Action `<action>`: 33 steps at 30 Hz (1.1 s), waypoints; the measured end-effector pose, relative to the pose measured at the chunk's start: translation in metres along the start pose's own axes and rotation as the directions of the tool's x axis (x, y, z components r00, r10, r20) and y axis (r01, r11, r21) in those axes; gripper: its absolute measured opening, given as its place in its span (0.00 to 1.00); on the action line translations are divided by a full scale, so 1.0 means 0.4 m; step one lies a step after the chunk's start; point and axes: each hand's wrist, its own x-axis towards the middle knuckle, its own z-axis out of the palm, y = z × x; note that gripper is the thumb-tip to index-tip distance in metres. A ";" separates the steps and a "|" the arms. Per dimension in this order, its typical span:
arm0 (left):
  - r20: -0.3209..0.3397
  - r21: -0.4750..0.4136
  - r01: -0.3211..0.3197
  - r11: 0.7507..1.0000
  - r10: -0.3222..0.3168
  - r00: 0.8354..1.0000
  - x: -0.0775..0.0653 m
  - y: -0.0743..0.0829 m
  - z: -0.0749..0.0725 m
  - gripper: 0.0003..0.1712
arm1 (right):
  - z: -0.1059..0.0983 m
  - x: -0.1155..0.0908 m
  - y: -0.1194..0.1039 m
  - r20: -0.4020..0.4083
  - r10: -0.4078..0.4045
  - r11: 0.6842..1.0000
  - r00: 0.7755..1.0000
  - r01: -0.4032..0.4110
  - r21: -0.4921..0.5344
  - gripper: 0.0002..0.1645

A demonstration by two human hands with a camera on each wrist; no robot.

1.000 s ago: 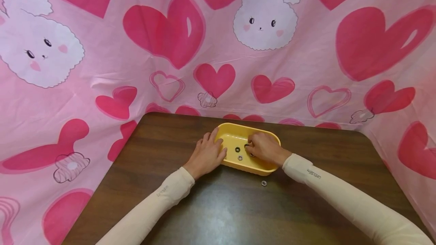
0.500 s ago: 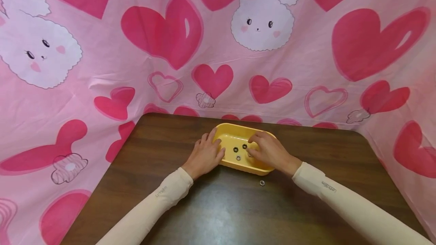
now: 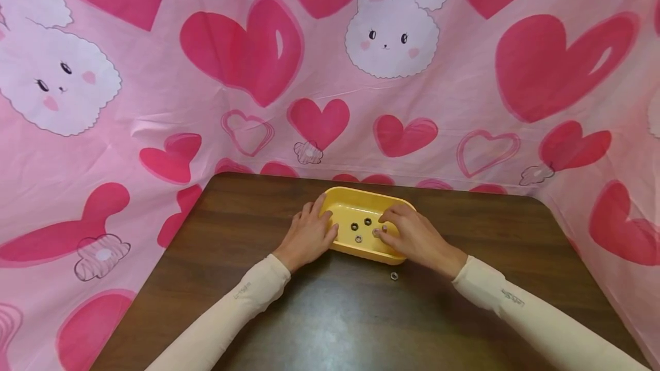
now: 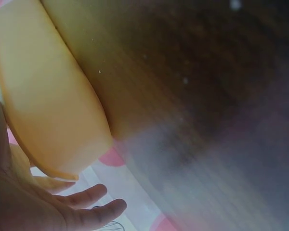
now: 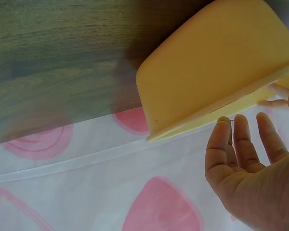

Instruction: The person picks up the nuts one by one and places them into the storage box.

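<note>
A yellow plastic tray (image 3: 337,251) stands on the dark wooden table. My left hand (image 3: 305,235) rests at its left end, fingers fairly straight and laid over the rim. Above the right part of the tray is my right hand (image 3: 415,237), its thumb and bent fingers apart. Several hex nuts lie on the tray's floor: a black nut (image 3: 354,226), another black nut (image 3: 368,221), a silver nut (image 3: 358,239) and a silver nut (image 3: 376,232) by the right thumb tip. Beneath the fingers shows one more silver nut (image 3: 384,228). The wrist views show only the tray's outer walls.
One silver nut (image 3: 394,276) lies on the table (image 3: 319,308) just in front of the tray. Behind and beside the table hangs a pink cloth (image 3: 330,82) printed with hearts and rabbits.
My right hand has drawn back to the right and its fingers have parted, uncovering silver nuts in the tray. My left hand stays at the tray's left end.
</note>
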 end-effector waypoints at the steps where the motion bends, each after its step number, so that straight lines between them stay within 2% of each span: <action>1: 0.000 0.000 0.001 1.000 -0.001 1.000 0.000 0.000 0.000 0.31 | -0.001 -0.003 -0.001 -0.006 -0.005 1.000 1.000 0.005 -0.004 0.21; 7: 0.003 -0.005 0.008 1.000 -0.008 1.000 -0.002 -0.003 0.002 0.31 | -0.007 -0.016 -0.001 -0.011 -0.015 1.000 1.000 0.015 0.005 0.18; 20: 0.005 -0.003 0.005 1.000 -0.005 1.000 0.000 -0.004 -0.002 0.31 | -0.013 -0.036 0.000 0.046 0.052 0.996 0.998 -0.055 0.067 0.19; 33: 0.007 -0.004 0.000 1.000 0.000 1.000 -0.001 -0.003 0.001 0.31 | -0.012 -0.062 -0.007 0.010 0.014 0.999 1.000 -0.015 0.047 0.19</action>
